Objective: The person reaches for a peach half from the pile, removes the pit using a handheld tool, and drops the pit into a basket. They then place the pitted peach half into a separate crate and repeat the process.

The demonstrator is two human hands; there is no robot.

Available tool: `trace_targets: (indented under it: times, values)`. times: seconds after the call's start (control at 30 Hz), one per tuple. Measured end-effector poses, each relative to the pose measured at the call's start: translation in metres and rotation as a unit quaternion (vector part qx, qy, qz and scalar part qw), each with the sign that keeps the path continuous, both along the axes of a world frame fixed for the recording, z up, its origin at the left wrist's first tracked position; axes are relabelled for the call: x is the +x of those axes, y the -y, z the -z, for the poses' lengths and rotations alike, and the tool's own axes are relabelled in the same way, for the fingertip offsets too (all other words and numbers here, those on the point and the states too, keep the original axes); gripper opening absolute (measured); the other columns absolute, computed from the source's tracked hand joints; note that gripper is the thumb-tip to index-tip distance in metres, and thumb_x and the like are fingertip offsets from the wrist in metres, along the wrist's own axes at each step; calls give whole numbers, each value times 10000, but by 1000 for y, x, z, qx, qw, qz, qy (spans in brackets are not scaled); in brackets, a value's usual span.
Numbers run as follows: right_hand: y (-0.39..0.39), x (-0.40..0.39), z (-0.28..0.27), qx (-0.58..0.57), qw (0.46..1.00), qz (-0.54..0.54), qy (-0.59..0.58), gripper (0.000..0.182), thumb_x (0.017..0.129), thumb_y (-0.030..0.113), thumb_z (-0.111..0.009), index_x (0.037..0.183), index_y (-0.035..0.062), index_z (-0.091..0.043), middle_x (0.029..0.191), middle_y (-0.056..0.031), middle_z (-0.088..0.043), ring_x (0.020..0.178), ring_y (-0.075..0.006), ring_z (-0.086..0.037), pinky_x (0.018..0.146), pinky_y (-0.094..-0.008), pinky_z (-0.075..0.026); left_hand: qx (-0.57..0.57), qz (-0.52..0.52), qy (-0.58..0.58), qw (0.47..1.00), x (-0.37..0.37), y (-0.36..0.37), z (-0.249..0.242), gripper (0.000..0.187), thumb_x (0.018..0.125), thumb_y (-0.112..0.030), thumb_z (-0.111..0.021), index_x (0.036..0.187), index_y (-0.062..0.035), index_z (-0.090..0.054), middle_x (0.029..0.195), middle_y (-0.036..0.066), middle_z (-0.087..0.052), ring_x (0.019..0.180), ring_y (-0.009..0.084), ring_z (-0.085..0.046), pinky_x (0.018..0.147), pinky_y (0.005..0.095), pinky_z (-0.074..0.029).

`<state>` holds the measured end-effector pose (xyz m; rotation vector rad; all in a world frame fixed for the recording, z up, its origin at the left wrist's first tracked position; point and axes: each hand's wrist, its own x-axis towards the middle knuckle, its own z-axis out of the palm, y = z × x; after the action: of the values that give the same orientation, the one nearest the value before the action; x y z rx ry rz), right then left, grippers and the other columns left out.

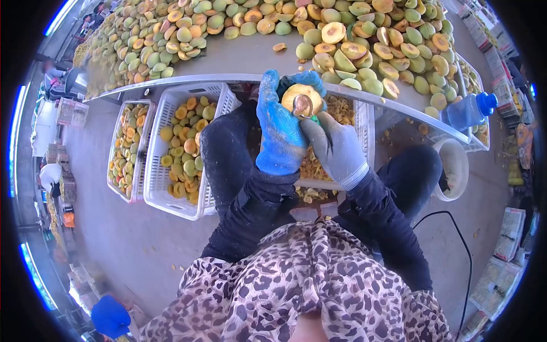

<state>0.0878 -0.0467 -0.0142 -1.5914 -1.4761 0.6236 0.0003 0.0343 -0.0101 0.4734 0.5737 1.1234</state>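
A yellow-fleshed peach half rests in my left hand, which wears a blue glove, its fingers wrapped round the fruit. The cut face points up towards me. My right hand, in a grey glove, is closed round a small pitting knife. Its rounded metal end lies against the middle of the cut face, and a bit of green shows by the thumb. Most of the handle is hidden in the glove. Both hands are just in front of the table edge, above a crate of peach scraps.
Heaped peach halves cover much of the metal table. A white crate and a narrower crate of halves stand at left. On the right are a blue bottle, a white bucket and a black cable.
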Motion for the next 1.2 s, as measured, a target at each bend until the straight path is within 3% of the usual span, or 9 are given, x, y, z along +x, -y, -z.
trace_targets:
  times: [0.3,0.5,0.67,0.8,0.97,1.1,1.13,1.17,1.2]
  values:
    - [20,-7,-17,-25,997,-23,76,318,928,307,-543,846,2,-582,698,-235,-597,656,-401,-607,554,-443,-454,102,-15,-17,995,-17,30,-5,428,973,-387,-383,940,-5,-573,811,131,-622,718,232,-613,660,345,-526]
    - [31,0,-23,-148,981,-98,-82,383,961,305,-485,941,-51,-626,651,-147,-617,570,-219,-603,557,-335,-452,185,82,-96,975,-25,24,9,390,982,-376,-407,902,-20,-543,762,110,-629,630,182,-592,603,292,-503]
    - [36,1,-40,-291,903,-125,-290,412,984,395,-408,754,67,-505,518,51,-386,400,-49,-354,369,-222,-260,216,-1,-56,975,-20,28,18,404,981,-397,-415,966,-10,-529,798,93,-624,642,163,-586,618,261,-487]
    - [49,2,-35,-321,824,-108,-455,460,969,473,-411,767,68,-493,506,62,-349,367,-42,-292,357,-202,-238,206,163,-126,957,-21,30,-13,580,960,-390,-429,572,7,-598,622,111,-613,634,195,-609,626,294,-482]
    - [46,13,-9,-316,632,-247,-663,534,963,550,-342,754,84,-500,472,51,-363,327,-60,-307,343,-198,-264,20,175,153,972,-8,11,27,426,956,-371,-428,868,6,-608,798,137,-634,722,256,-621,726,375,-533]
    - [30,22,6,-255,861,-55,-436,460,966,471,-409,780,70,-533,477,-34,-492,334,-171,-448,360,-297,-368,-92,103,115,984,-34,20,55,322,881,-236,-594,1091,-2,-527,1065,127,-587,976,271,-590,845,414,-506]
    - [25,23,23,-87,990,12,-114,422,951,447,-449,786,68,-533,508,-79,-536,376,-231,-503,393,-351,-405,224,5,-188,956,-39,25,61,352,832,-174,-648,1107,5,-523,1047,134,-589,970,283,-592,856,394,-495]
    - [24,27,32,94,966,76,230,388,936,423,-489,792,66,-533,539,-124,-581,417,-291,-557,426,-404,-441,499,-93,-449,735,-41,27,64,406,783,-112,-702,1124,12,-519,1028,140,-591,964,295,-594,866,374,-484]
    - [25,23,22,44,959,70,271,343,921,393,-518,812,68,-523,602,-170,-605,523,-351,-603,494,-453,-476,522,-73,-465,711,-44,27,60,510,712,-32,-745,1155,29,-500,1032,163,-589,970,312,-594,857,347,-477]
